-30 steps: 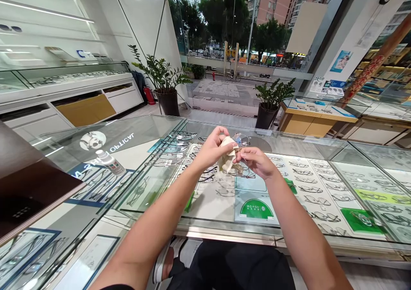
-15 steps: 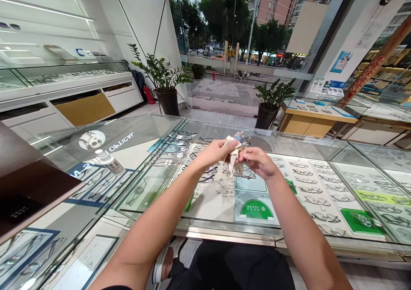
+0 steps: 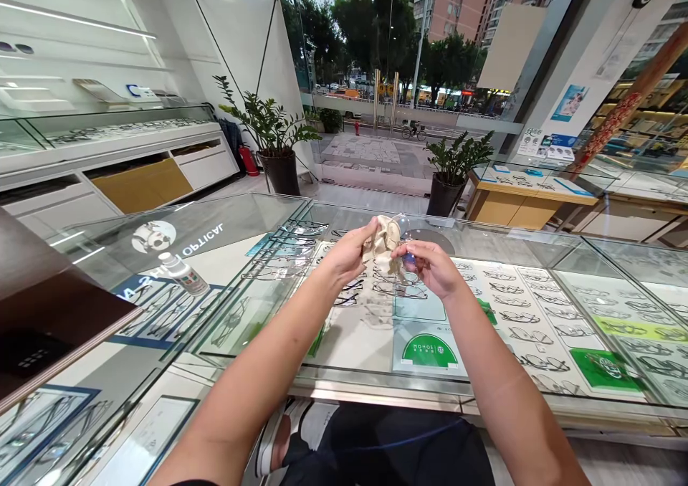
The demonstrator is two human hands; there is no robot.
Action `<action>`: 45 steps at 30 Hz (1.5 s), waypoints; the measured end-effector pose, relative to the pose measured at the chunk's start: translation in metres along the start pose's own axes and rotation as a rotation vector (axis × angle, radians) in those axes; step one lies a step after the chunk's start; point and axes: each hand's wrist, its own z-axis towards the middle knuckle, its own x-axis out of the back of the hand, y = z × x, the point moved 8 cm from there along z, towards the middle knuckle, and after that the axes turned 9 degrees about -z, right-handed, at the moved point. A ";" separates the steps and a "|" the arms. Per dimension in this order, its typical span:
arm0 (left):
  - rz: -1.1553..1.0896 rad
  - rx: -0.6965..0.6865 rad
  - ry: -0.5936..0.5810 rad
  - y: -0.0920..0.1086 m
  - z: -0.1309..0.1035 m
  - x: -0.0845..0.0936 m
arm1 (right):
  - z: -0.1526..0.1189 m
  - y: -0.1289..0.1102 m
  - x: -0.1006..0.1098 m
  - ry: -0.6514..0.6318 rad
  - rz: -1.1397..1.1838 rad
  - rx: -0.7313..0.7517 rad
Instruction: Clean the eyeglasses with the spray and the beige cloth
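Note:
Above the glass display case (image 3: 349, 375), my left hand (image 3: 349, 255) is closed round a crumpled cream cloth (image 3: 383, 242). My right hand (image 3: 434, 265) pinches a pair of glasses (image 3: 411, 259) with clear, bluish-glinting lenses. The cloth touches the glasses and hides part of their frame. Both hands are close together, slightly apart, with the cloth between them. Under the glass lie rows of eyeglasses (image 3: 520, 317) and a green and white card (image 3: 428, 350).
A white spray bottle (image 3: 183, 272) stands on the glass at the left. The edge of a dark brown panel (image 3: 48, 307) juts in at the far left. Beyond the case are two potted plants (image 3: 279, 170) and a red fire extinguisher (image 3: 248, 160).
My left hand has shifted slightly left and its fingers have turned. The cloth is more spread out and higher. My right hand has moved slightly, with the glasses turned in it.

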 end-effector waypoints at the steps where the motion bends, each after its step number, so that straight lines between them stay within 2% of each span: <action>1: -0.039 -0.005 0.002 0.001 0.001 0.001 | 0.000 0.000 0.001 0.007 -0.007 -0.005; 5: -0.117 -0.050 -0.016 0.004 0.002 0.000 | -0.001 0.001 0.001 0.008 -0.013 -0.010; 9: -0.091 -0.069 -0.043 0.002 0.000 -0.004 | -0.001 0.000 -0.007 -0.027 -0.022 0.009; 16: 0.064 0.041 -0.206 -0.013 -0.004 -0.017 | -0.007 -0.010 -0.022 -0.125 -0.136 0.072; 20: 0.102 0.001 -0.144 -0.009 -0.002 -0.012 | -0.006 -0.010 -0.018 -0.101 -0.138 0.067; 24: 0.005 -0.018 -0.009 -0.004 0.004 0.001 | -0.003 -0.009 -0.005 -0.007 -0.085 0.084; 27: -0.039 -0.073 0.030 -0.001 0.006 0.007 | -0.002 -0.008 0.000 0.040 -0.058 0.078; 29: -0.041 -0.082 0.013 -0.001 0.005 0.006 | -0.002 -0.007 -0.001 0.031 -0.060 0.071; 36: 0.067 -0.005 -0.175 -0.009 -0.003 -0.012 | -0.006 -0.008 -0.015 -0.089 -0.095 0.079; 41: 0.234 -0.075 -0.185 -0.007 -0.006 -0.016 | -0.006 -0.009 -0.016 -0.097 -0.103 0.065; 45: 0.193 -0.108 -0.149 -0.011 -0.005 -0.015 | -0.004 -0.006 -0.017 -0.094 -0.087 0.051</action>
